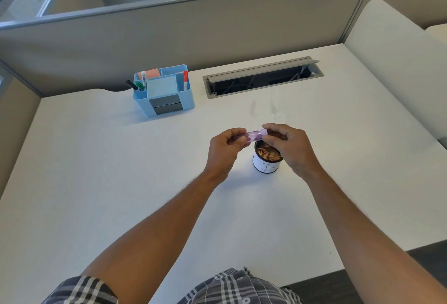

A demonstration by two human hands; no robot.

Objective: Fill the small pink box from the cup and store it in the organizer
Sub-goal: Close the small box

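Observation:
A small translucent pink box (328, 135) is held sideways just above the far rim of the cup. My left hand (226, 149) pinches its left end and my right hand (291, 147) pinches its right end. The white cup (266, 165), marked with a handwritten letter, stands on the desk under my right hand and holds many small brown pieces. A light blue organizer (167, 100) sits at the back left of the desk, with markers, sticky notes and a small grey drawer at its front.
An open cable tray (263, 77) is set into the white desk (121, 182) behind the cup. Grey partition walls (169, 35) close off the back and left. The desk's right edge drops to dark floor (430, 262).

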